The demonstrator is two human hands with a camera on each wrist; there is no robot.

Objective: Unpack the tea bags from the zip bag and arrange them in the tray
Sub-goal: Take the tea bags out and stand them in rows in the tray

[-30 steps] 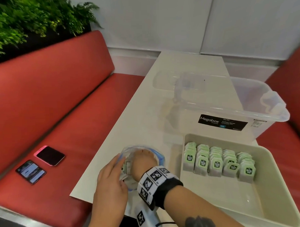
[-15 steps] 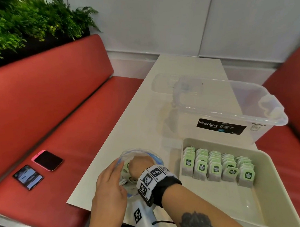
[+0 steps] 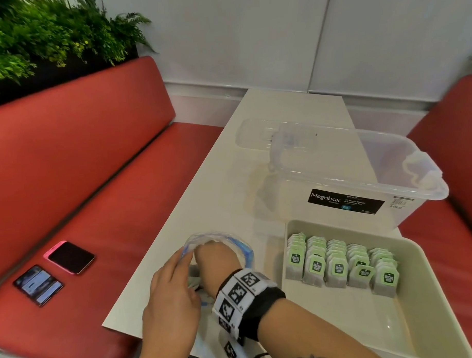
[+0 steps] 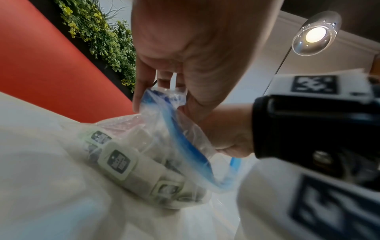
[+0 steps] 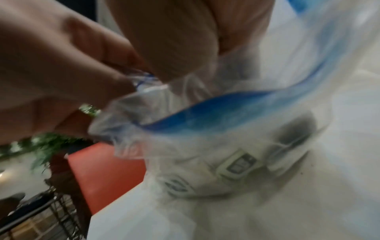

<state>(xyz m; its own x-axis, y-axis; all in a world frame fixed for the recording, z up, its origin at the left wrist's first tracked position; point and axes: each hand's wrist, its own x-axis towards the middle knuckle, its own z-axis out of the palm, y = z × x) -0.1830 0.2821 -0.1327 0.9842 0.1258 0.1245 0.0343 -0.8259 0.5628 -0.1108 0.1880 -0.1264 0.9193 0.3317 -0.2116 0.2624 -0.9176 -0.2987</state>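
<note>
With my left hand (image 4: 185, 48) pinching the zip bag (image 4: 174, 138) rim open, my right hand (image 3: 216, 257) reaches inside; its grip is hidden. I would take 1 tea bag (image 4: 117, 162) cleanly.

On the near edge of the white tabletop (image 3: 221, 179), the left hand (image 3: 169, 296) holds the rim of a clear zip bag (image 3: 232, 246) while the right hand (image 3: 216, 260) reaches into its mouth; its fingers are hidden, perhaps around a tea bag. To the right, a cream tray (image 3: 431, 292) holds five rows of green-tagged tea bags (image 3: 339, 263). Beyond it stands a clear storage box (image 3: 363, 169).
</note>
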